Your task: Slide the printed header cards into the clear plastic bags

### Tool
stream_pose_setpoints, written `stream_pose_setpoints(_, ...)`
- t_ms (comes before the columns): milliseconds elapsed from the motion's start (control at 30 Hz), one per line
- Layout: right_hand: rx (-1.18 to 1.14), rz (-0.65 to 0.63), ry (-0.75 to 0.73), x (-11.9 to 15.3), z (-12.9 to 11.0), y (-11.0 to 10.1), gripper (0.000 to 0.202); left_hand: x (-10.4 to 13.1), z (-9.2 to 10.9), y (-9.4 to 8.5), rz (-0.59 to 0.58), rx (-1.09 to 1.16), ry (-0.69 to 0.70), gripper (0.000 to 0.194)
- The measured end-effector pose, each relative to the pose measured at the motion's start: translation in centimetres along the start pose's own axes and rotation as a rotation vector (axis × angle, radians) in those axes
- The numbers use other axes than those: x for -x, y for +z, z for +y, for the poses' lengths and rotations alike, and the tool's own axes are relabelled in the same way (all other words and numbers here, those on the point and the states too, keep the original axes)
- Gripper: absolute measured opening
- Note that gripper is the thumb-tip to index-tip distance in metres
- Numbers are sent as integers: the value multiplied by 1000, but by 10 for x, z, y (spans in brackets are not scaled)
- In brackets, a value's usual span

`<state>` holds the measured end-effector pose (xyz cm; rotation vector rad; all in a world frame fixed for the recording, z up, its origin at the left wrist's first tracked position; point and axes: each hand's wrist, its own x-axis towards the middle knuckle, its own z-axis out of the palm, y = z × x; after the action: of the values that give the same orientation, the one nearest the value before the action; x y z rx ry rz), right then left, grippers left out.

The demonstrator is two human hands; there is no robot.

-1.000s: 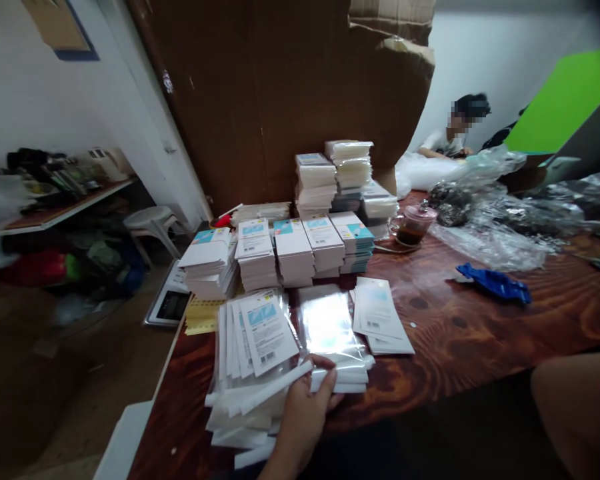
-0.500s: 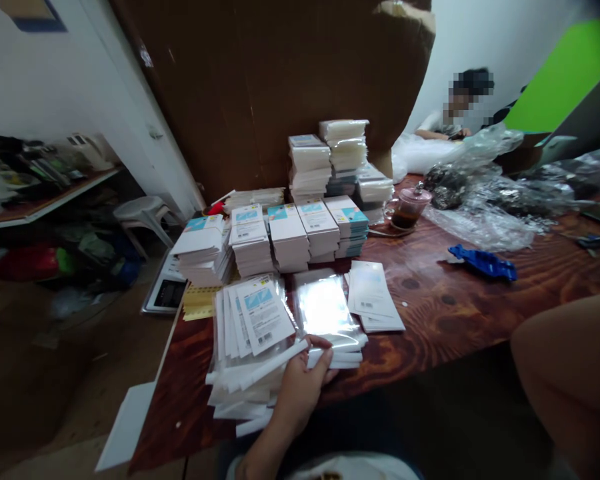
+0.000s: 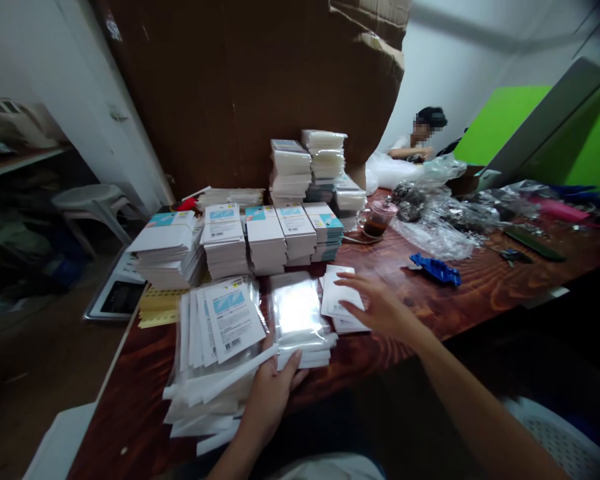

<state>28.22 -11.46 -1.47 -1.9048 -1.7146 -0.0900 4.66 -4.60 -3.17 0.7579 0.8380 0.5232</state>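
Pinching the white near edge of the clear sleeves in my left hand, I hold my nearer right hand, fingers parted, over the loose cards, which lie just right of the sleeves on the surface, long axis running away from me.

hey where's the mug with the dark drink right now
In the head view, the mug stands right of centre on the table, between the stacked packs and the crumpled clear plastic.
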Motion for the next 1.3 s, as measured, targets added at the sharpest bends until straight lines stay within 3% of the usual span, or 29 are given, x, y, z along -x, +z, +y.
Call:
stream_pose_setpoints(167,242,-182,-20,14,16,14,45,-3,-4,-2,-18,22,-5,77)
stream_pose_setpoints(433,340,-247,-233,8,29,14,36,-4,-3,1,67,0,-5,75)
stream_pose_setpoints(500,350,-181,-260,15,22,8,40,-4,-3,0,39,-1,5,73)
stream_pose_setpoints(633,135,284,-325,50,-28,-13,50,-6,-5,-4,4,-27,15,71)
stream_pose_setpoints(667,42,292,-369,60,-44,-17,50,-6,-5,-5,9,-60,43,69)
stream_pose_setpoints(767,-29,-53,-546,84,-80,-24,41,-6,-6,-6,18,-184,114,62)
stream_pose_setpoints(833,37,-159,-548,93,-87,-20,40,-6,-6,-6,-23,-176,68,60)
stream_pose_setpoints(933,109,-163,-498,97,-85,-10,41,-7,-6,-5,-64,-84,-13,61)
stream_pose_setpoints(1033,144,-179,-457,91,-85,3,43,-9,-7,-5,-83,-82,17,59)
stream_pose_setpoints(1133,115,-178,-362,72,-88,18,48,-12,-10,-7,-133,-102,64,53)
stream_pose_setpoints(1300,-5,-192,-223,32,-80,49,65,-11,-11,-5,-83,-92,-2,40)
